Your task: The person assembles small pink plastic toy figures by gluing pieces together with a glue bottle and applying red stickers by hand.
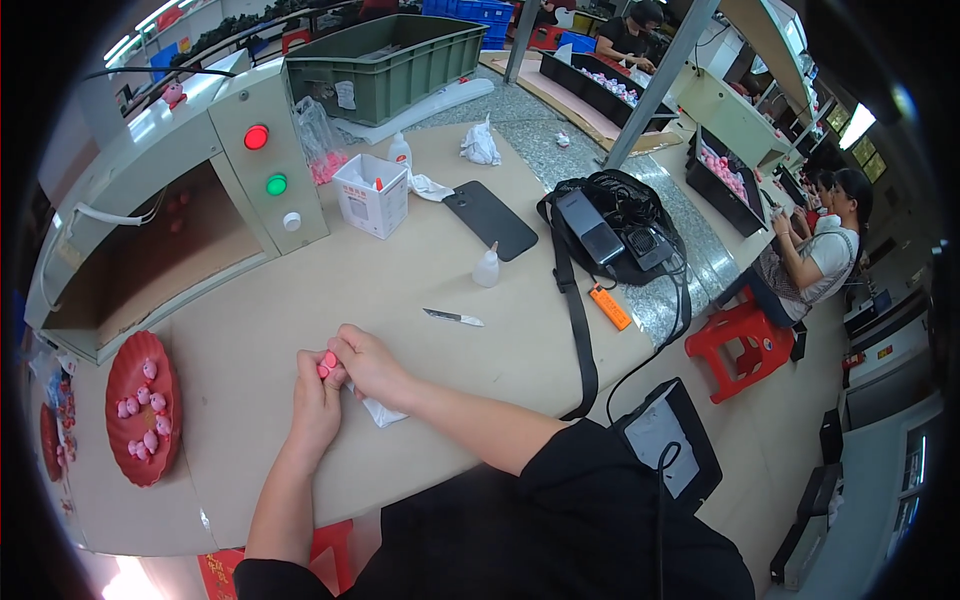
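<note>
Both of my hands meet above the near part of the beige table. Between them sits a small pink figurine (327,364), partly covered by fingers. My left hand (316,396) is closed round it from the left, and my right hand (368,362) pinches it from the right. Under my right wrist lies a white tissue (382,412). A small blade (453,317) rests on the table beyond my right forearm, near an upright translucent dropper bottle (486,268). Off to the left, a red scalloped plate (120,400) holds several pink figurines.
A grey machine box (225,150) with lit buttons stands at the back left. Beyond my hands are a white carton (372,200), a dark phone (490,220) and a green crate (390,75). A black bag (625,235) with cables lies right. A person (820,250) sits on a red stool (740,345).
</note>
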### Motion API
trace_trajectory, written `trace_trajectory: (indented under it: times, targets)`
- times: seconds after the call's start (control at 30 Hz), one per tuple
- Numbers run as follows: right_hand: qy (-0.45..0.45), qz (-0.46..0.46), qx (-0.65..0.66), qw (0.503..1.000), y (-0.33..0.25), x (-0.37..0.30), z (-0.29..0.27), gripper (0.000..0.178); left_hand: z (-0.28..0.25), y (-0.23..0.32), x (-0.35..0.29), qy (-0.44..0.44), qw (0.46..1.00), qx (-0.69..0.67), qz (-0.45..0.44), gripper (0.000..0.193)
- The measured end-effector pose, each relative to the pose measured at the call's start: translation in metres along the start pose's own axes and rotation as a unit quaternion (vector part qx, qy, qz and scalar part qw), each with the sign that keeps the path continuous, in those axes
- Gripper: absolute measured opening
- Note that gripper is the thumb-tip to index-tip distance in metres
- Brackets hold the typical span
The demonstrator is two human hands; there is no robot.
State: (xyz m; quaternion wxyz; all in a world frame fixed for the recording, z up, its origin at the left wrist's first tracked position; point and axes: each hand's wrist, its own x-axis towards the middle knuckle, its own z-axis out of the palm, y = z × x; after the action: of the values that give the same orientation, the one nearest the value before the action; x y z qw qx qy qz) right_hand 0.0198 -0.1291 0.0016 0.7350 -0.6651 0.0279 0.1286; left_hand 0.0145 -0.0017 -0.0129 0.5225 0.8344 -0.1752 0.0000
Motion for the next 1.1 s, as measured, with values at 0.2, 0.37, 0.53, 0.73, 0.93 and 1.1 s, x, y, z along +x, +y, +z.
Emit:
trace_trajectory:
  times: [0.2,0.37,0.53,0.73,0.93,1.1]
  targets:
    - [-0.009,0.009,0.047,0.999,0.011,0.013,0.009,0.019,-0.005,-0.009,-0.002,0.017,0.999,0.025,0.035,0.013]
    - [-0.006,0.005,0.037,0.999,0.004,-0.002,-0.006,0.021,-0.001,0.011,0.008,0.01,1.0,0.0,-0.01,0.016]
    - [-0.005,0.041,0.045,0.998,-0.004,0.006,0.003,0.019,-0.005,0.002,0.003,-0.009,1.0,-0.013,-0.01,0.014]
    - [-0.006,0.042,0.06,0.997,-0.005,-0.003,0.002,0.021,-0.003,0.003,-0.001,-0.004,1.0,-0.001,-0.03,0.015]
    - [-0.015,0.048,0.054,0.997,-0.006,-0.001,0.0,0.021,-0.004,0.004,0.001,-0.011,1.0,-0.001,-0.01,0.016]
    - [-0.02,0.052,0.04,0.998,-0.005,0.0,0.001,0.021,-0.005,0.004,0.003,-0.004,0.999,-0.018,-0.03,0.016]
